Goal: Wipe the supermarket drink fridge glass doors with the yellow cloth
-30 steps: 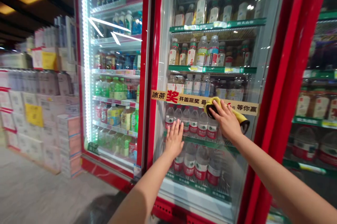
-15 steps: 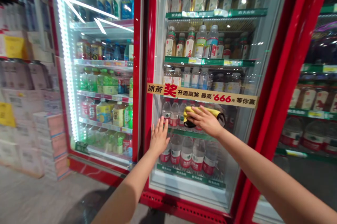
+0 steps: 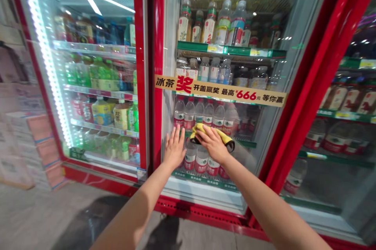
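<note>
The left hand (image 3: 174, 149) is released, fingers spread against the glass door (image 3: 253, 160); the right hand (image 3: 213, 143) grips one yellow cloth (image 3: 226, 138) — dark-edged, pressed to the same glass, below one printed strip (image 3: 219, 91). Behind the glass, at least six bottles (image 3: 218, 115) line the shelf just under the strip.

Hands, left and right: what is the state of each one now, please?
Left hand: open, fingers spread, on the glass door.
Right hand: open, laid over the yellow cloth.
</note>
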Available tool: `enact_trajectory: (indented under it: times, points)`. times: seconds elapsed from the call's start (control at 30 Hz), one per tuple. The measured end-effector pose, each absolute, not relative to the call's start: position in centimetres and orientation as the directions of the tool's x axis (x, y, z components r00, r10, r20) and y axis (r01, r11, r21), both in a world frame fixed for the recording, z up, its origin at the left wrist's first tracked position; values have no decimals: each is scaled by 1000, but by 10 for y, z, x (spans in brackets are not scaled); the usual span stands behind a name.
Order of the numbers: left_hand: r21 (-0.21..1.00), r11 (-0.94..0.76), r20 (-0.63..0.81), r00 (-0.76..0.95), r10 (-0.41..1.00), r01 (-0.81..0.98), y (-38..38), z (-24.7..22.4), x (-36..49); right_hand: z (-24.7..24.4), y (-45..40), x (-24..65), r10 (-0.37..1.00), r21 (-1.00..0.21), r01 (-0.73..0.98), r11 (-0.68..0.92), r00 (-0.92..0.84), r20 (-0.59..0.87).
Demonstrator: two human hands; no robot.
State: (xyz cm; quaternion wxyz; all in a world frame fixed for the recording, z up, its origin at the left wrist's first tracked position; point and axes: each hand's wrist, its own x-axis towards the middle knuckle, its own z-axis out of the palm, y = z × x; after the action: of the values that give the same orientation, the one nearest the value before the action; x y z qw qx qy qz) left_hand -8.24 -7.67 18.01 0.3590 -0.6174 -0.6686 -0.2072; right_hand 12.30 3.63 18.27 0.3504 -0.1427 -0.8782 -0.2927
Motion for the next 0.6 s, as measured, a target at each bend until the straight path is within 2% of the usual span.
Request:
enact_trajectory:
  times: [0.07, 0.13, 0.2, 0.27, 0.4, 0.47, 0.53, 0.6]
  points:
    - [-181, 126, 728, 47, 684, 975, -76, 166, -77, 149, 40, 140, -12, 480, 348, 806, -800, 600]
    - [-204, 92, 721, 86, 688, 975, -73, 157, -70, 136, 47, 166, -85, 542, 238, 806, -859, 505]
    - [-229, 50, 716, 134, 685, 972, -67, 156, -59, 149, 54, 199, -107, 579, 217, 786, -875, 472]
    - [-248, 8, 714, 177, 677, 969, -59, 163, -43, 186, 62, 232, -60, 588, 312, 747, -848, 526]
    - [-249, -42, 716, 213, 664, 968, -41, 187, -6, 279, 74, 276, 71, 480, 601, 639, -668, 741]
    - [-247, -57, 719, 223, 659, 967, -34, 197, 10, 299, 80, 283, 104, 372, 696, 614, -539, 836]
    - [-243, -64, 725, 225, 651, 968, -28, 201, 22, 288, 83, 283, 132, 280, 741, 610, -444, 886]
    - [-235, -58, 733, 216, 646, 970, -24, 198, 30, 248, 83, 279, 168, 244, 748, 618, -429, 888]
